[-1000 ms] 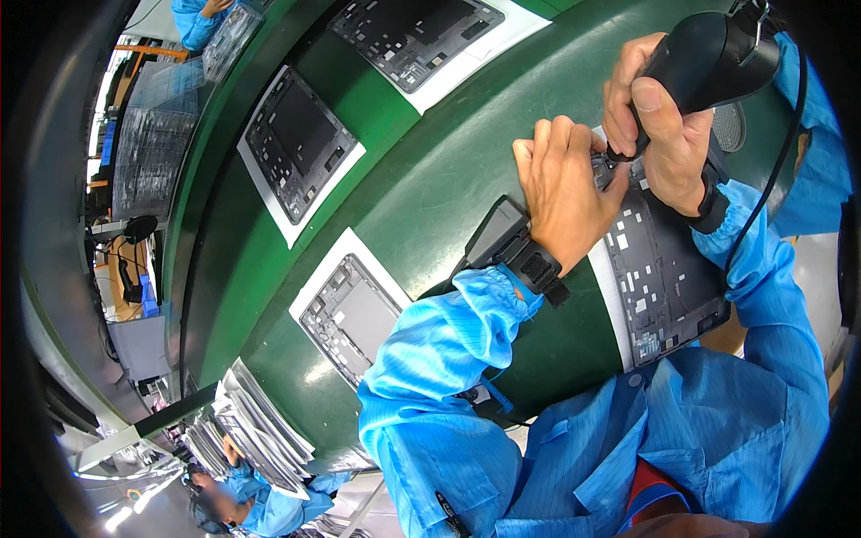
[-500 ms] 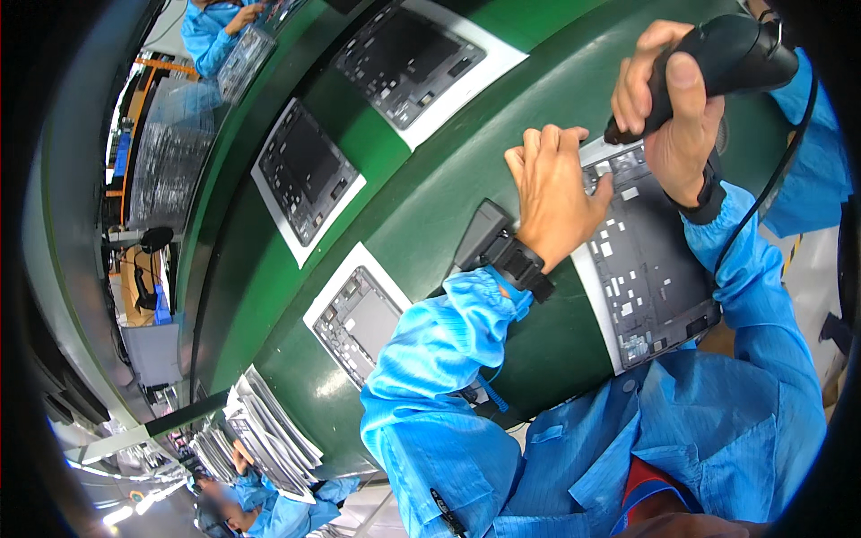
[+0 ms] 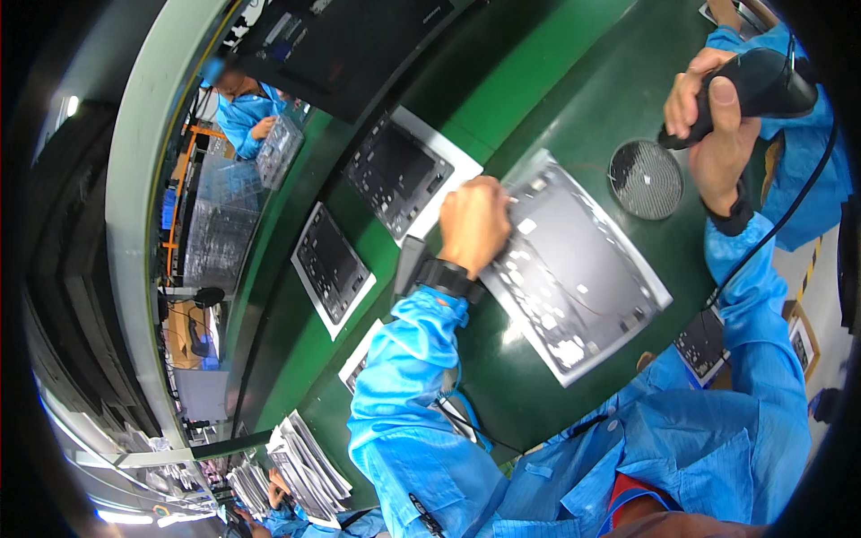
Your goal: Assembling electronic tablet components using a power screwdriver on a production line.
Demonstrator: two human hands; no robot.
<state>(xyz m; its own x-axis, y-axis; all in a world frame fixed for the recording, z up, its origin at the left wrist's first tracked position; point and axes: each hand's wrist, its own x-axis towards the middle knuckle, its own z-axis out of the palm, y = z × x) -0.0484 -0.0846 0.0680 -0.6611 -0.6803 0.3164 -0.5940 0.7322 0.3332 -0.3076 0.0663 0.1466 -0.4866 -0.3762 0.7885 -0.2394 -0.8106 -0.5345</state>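
Note:
My left hand [image 3: 473, 224], fingers curled, grips the left edge of a flat grey device housing panel [image 3: 583, 255] with small white patches. The panel lies tilted across the green bench on a white sheet, slightly blurred; the fingertips are hidden beneath the hand. My right hand [image 3: 717, 125] is wrapped round a black corded handheld tool [image 3: 762, 85] with a tapered end, raised off the bench at the upper right. Below and left of that tool sits a round ribbed grey dish [image 3: 646, 179] with dark bits over part of it.
More dark panels on white sheets, one [image 3: 399, 170] at the back and another [image 3: 332, 269] farther left, lie on the green bench. A stack of white-edged sheets [image 3: 305, 466] stands lower left. The tool's black cord [image 3: 789, 206] hangs by my right arm. Co-workers in blue sit nearby.
My left hand has moved left along with the panel, which has shifted from under my right hand and uncovered the round dish. My right hand and the tool have drawn right, off the panel.

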